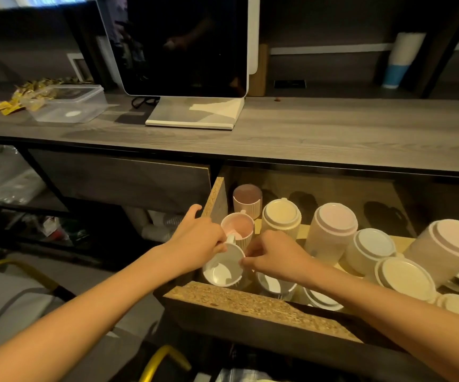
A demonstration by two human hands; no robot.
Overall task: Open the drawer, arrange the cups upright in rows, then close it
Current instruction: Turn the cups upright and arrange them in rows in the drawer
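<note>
The left hand (pixel 198 241) has its fingers curled shut around the handle side of a white cup (pixel 224 267), while the right hand (pixel 273 255) pinches that cup's rim from the opposite side, thumb and fingertips closed on the edge. The white cup is tipped, its mouth facing toward the camera and slightly up, so its long axis runs from the hands down toward the drawer's front board (pixel 250 304). It sits in the near-left corner of the drawer, just in front of an upright pink cup (pixel 238 227) and touching or almost touching it. The left hand is the nearer one to that corner. Judging from this, the next move is to rotate the mouth upward and set the base down beside the pink cup. To the right of the pink cup, most cups (pixel 333 230) stand base-up.
</note>
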